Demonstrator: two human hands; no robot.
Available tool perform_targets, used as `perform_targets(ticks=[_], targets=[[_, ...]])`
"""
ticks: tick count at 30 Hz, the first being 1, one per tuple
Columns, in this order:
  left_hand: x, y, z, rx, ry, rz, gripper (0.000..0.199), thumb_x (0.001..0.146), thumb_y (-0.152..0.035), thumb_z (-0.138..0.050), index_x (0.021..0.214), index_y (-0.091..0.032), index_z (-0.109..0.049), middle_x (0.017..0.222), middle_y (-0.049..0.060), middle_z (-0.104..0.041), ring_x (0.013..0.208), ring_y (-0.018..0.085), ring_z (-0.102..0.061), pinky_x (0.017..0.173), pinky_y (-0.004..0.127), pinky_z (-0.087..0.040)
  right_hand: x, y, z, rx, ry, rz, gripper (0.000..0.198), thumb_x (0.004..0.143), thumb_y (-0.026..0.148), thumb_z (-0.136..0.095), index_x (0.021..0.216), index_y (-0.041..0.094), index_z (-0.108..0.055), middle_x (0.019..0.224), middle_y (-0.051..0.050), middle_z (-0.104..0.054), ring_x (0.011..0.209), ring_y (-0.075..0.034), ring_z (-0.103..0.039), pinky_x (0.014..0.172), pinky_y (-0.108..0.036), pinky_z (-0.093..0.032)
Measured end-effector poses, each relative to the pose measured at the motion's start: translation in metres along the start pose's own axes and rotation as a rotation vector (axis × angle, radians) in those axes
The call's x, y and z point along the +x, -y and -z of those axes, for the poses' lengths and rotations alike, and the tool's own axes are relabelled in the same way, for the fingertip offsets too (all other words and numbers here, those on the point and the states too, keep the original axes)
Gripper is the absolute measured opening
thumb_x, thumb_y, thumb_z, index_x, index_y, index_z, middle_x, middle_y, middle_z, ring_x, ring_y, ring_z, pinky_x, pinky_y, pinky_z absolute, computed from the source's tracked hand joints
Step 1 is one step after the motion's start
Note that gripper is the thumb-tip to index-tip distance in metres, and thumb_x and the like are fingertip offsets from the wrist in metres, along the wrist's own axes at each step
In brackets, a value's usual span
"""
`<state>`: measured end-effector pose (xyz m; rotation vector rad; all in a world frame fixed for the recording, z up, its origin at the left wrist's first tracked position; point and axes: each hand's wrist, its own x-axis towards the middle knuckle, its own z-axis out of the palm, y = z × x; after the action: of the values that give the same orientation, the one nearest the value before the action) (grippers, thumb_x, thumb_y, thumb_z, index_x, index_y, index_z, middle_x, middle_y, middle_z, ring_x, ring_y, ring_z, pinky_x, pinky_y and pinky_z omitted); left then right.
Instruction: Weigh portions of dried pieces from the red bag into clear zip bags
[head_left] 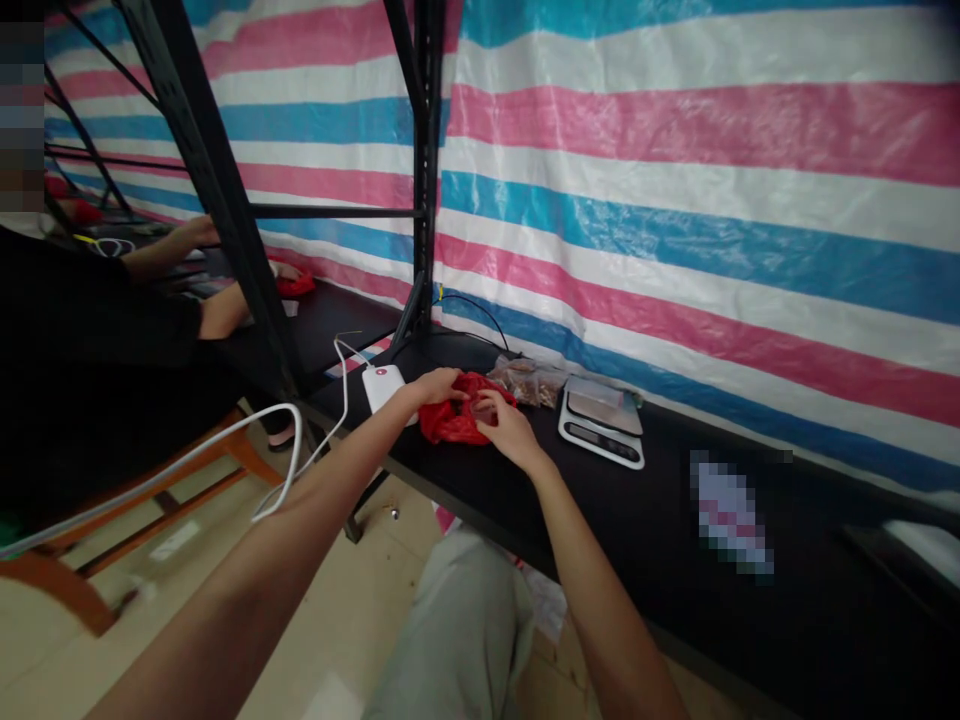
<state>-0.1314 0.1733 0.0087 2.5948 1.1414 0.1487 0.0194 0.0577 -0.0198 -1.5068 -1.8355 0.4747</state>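
Observation:
A red plastic bag sits on the black tabletop near its front edge, its mouth facing up. My left hand grips the bag's rim on the left side, fingers closed over the red plastic. At the right side of the opening is my right hand, its fingers curled inward. Something small and clear seems to lie at those fingertips, too blurred to name. What the bag holds is mostly hidden. Just behind it lie clear packets of small brown pieces.
To the right stands a white kitchen scale. A white power strip with a white cable lies left of the bag. Black metal shelf posts rise behind. A co-worker's arms reach over the neighbouring table, beside a wooden chair.

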Motion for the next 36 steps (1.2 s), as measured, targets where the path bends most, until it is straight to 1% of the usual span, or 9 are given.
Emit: perform_targets(ticks=[4,10,14,17,22,25,30,33,36], targets=[[-0.005,-0.002,0.001,0.058,-0.025,0.026,0.029,0.072,-0.034,-0.061,0.093,-0.015,-0.062,0.093,0.010,-0.064,0.083,0.023,-0.061,0.069,0.027,-0.043,-0.002,0.004,0.006,-0.200,-0.031,-0.015,0.051,0.068,0.014,-0.056,0.115,0.023,-0.041,0.105,-0.001,-0.062,0.098,-0.019,-0.055,0.084,-0.034,-0.037],[-0.008,0.004,0.005,0.050,-0.175,0.065,0.020,0.078,-0.030,-0.054,0.089,-0.014,-0.060,0.091,0.009,-0.062,0.084,0.022,-0.059,0.073,0.028,-0.042,-0.003,0.003,0.008,-0.268,-0.096,-0.030,0.049,0.069,0.013,-0.054,0.115,0.022,-0.041,0.105,-0.003,-0.062,0.099,-0.021,-0.054,0.083,-0.035,-0.036],[-0.011,0.007,0.003,-0.105,-0.200,0.093,0.020,0.083,-0.029,-0.046,0.093,-0.013,-0.055,0.092,0.009,-0.062,0.082,0.020,-0.058,0.072,0.028,-0.043,-0.001,0.002,0.013,-0.281,-0.307,-0.041,0.042,0.069,0.012,-0.050,0.110,0.019,-0.044,0.103,-0.007,-0.060,0.097,-0.022,-0.053,0.082,-0.034,-0.036],[-0.015,0.007,-0.001,-0.179,-0.232,0.128,0.018,0.083,-0.027,-0.045,0.094,-0.014,-0.052,0.094,0.009,-0.061,0.086,0.021,-0.058,0.075,0.029,-0.042,0.001,-0.001,0.021,-0.285,-0.459,-0.144,0.031,0.071,0.016,-0.047,0.103,0.017,-0.047,0.095,-0.008,-0.059,0.091,-0.021,-0.053,0.079,-0.032,-0.038],[-0.020,0.003,-0.010,-0.287,-0.221,0.193,0.022,0.082,-0.030,-0.047,0.098,-0.016,-0.051,0.095,0.009,-0.062,0.087,0.021,-0.058,0.075,0.030,-0.043,-0.002,-0.003,0.028,-0.480,-0.347,-0.433,0.031,0.074,0.040,-0.053,0.095,0.018,-0.054,0.091,-0.009,-0.061,0.089,-0.025,-0.055,0.078,-0.038,-0.035],[-0.020,0.000,-0.011,-0.347,-0.182,0.224,0.038,0.081,-0.045,-0.046,0.105,-0.016,-0.050,0.102,0.010,-0.061,0.089,0.023,-0.059,0.075,0.029,-0.043,-0.003,-0.004,0.027,-0.599,-0.256,-0.494,0.028,0.074,0.042,-0.056,0.088,0.018,-0.061,0.088,-0.009,-0.064,0.089,-0.026,-0.056,0.080,-0.041,-0.031],[-0.022,-0.003,-0.008,-0.245,-0.187,0.247,0.056,0.080,-0.061,-0.035,0.109,-0.017,-0.053,0.107,0.013,-0.060,0.097,0.027,-0.056,0.082,0.033,-0.041,0.000,-0.005,0.026,-0.570,-0.255,-0.475,0.015,0.077,0.030,-0.054,0.080,0.023,-0.065,0.081,-0.004,-0.066,0.083,-0.022,-0.057,0.077,-0.037,-0.030],[-0.022,-0.003,-0.003,-0.019,-0.185,0.192,0.050,0.078,-0.049,-0.048,0.116,-0.017,-0.050,0.114,0.015,-0.055,0.108,0.033,-0.048,0.086,0.041,-0.038,0.001,-0.006,0.027,-0.513,-0.391,-0.402,0.015,0.078,0.027,-0.051,0.083,0.023,-0.064,0.083,-0.003,-0.064,0.083,-0.020,-0.056,0.073,-0.033,-0.029],[-0.019,-0.005,0.006,0.119,-0.179,0.057,0.077,0.064,-0.027,-0.066,0.132,-0.025,-0.031,0.136,0.015,-0.033,0.122,0.036,-0.032,0.090,0.049,-0.034,0.001,-0.004,0.027,-0.463,-0.529,-0.272,0.015,0.079,0.025,-0.048,0.083,0.022,-0.063,0.083,-0.003,-0.062,0.084,-0.019,-0.053,0.073,-0.031,-0.028]])
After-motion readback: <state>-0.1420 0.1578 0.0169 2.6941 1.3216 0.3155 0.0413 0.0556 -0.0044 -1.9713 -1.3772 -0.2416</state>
